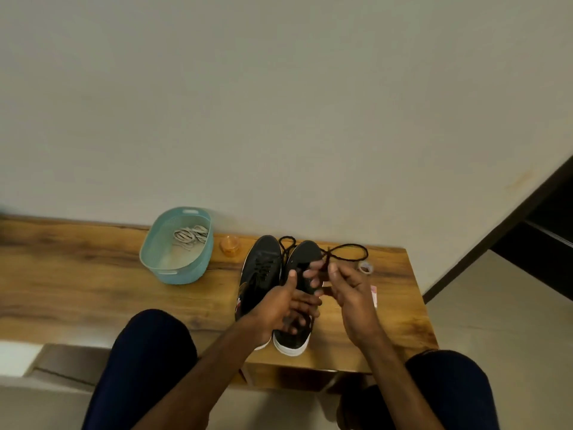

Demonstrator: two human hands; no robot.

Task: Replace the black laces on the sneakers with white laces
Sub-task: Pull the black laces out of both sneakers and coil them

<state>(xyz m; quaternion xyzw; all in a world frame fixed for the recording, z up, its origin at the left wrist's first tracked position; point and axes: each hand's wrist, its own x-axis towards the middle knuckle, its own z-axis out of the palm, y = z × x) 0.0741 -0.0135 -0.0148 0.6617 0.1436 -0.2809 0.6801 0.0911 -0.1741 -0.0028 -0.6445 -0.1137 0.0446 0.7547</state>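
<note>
Left knee (pixel 155 342) up front; left hand (pixel 286 307) flat on the right-side sneaker (pixel 305 252), right hand (pixel 350 297) pinching its black lace (pixel 344 245)

counter (pixel 93 274): warm honey-brown wood grain, streaked with darker brown bands and knots.
basket (pixel 186 276): pale teal all over.
white laces (pixel 189 234): off-white, greyish in the shade of the basket.
jar (pixel 230 245): translucent orange.
left sneaker (pixel 263 259): black upper with black lacing, white sole edge, and a small red and yellow patch on its left side.
right sneaker (pixel 305 252): black toe, a dark heel part with fine pale speckles, white sole.
black lace (pixel 347 245): plain black.
small roll (pixel 366 267): clear to whitish.
card (pixel 374 294): pink and white.
wall (pixel 279 103): plain off-white.
trousers (pixel 148 352): dark navy.
floor (pixel 496 305): pale beige.
</note>
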